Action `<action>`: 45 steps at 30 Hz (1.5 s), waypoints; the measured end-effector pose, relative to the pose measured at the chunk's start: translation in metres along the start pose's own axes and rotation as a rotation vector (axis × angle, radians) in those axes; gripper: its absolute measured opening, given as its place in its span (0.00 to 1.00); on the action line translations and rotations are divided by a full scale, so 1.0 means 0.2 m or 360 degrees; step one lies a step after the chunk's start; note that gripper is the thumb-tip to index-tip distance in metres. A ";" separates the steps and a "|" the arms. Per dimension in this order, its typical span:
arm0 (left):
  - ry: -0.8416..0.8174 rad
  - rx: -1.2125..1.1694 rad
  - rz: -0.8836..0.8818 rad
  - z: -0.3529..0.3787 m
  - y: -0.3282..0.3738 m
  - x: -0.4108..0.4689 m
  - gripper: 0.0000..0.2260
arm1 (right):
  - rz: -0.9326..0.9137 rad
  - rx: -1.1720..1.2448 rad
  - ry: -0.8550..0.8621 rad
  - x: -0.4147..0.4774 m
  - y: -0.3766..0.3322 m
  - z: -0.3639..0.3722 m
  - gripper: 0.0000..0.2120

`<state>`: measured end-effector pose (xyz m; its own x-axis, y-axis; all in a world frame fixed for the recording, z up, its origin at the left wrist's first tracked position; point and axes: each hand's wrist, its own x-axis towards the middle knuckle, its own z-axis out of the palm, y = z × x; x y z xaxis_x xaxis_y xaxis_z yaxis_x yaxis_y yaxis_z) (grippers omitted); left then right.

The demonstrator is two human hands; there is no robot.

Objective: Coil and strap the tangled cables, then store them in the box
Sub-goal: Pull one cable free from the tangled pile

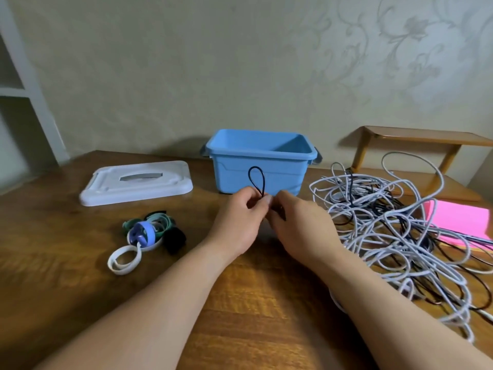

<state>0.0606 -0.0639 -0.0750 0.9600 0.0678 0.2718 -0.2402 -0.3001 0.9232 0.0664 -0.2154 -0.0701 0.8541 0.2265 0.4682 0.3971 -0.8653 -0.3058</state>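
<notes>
Blue plastic forms the open box [260,166], which stands at the far middle of the wooden counter [53,263], close to the wall. Its white lid [136,182] lies flat on the counter to the left of it, apart from it.

Your left hand [240,217] and right hand [296,225] meet just in front of the box. Both have their fingers curled. Your left hand pinches a thin black cable [255,167] between thumb and fingertips, and a small loop of it stands up above your knuckles against the box's near wall. Your right hand touches the left and grips the same cable just beside the pinch; a dark stretch of it shows under the curled fingers.

On the right, the tangled cables [394,231], mostly white with some black among them, sprawl in a loose heap from far to near. Part of the heap lies over a pink pad [461,220]. A low wooden stand [416,145] sits behind them.

On the left, near your left forearm, the straps [149,233] lie in a small pile: white, green, purple and black.
</notes>
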 end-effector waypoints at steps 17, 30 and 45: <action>0.0264 -0.0817 -0.0493 -0.04 0.03 0.07 0.12 | -0.0353 0.0011 0.0158 -0.03 -0.01 0.03 0.07; 0.0006 0.0317 0.0002 -0.11 0.04 0.03 0.10 | -0.0202 0.0035 -0.0254 -0.05 0.06 -0.09 0.05; -0.0603 0.0438 0.0109 -0.13 0.06 -0.04 0.14 | -0.0314 -0.0018 0.0308 -0.01 0.19 -0.17 0.06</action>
<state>0.0457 -0.0426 -0.0586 0.9405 -0.2978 0.1639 -0.3069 -0.5364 0.7862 0.0689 -0.2636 -0.0551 0.6799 0.3026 0.6680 0.5448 -0.8182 -0.1839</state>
